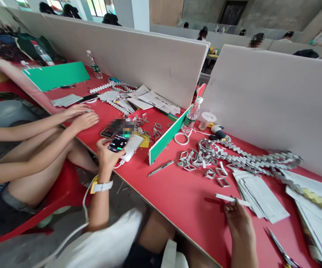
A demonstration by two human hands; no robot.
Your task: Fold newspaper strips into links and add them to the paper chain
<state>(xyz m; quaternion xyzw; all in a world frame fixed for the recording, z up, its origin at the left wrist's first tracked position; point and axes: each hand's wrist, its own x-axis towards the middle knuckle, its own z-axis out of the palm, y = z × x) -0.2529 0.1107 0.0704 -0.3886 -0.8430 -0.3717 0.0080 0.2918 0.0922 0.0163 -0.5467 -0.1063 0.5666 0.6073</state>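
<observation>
1. R hand is pinching a white paper strip approx. mid-length; can't tell if the strip is touching the red table underneath.
2. L hand is gripping a phone, screen facing up, w/ dark display & small green patches.
3. Hands are sitting well apart: L is resting far off to the strip's left, beyond the green divider's near end; R is obviously the nearer one, its fingertips right on the strip.
4. Strip's long axis is running L–R, roughly crosswise to the R forearm, R end dipping a bit toward the person & pointing at the paper stack just beside it.
5. Strip is looking narrow, straight, pale, prob. folded flat; any print is too small to tell.
6. Folded paper links are lying beyond it, up-left; scissors are lying right of R hand, nearer the table's bottom edge in view.
</observation>
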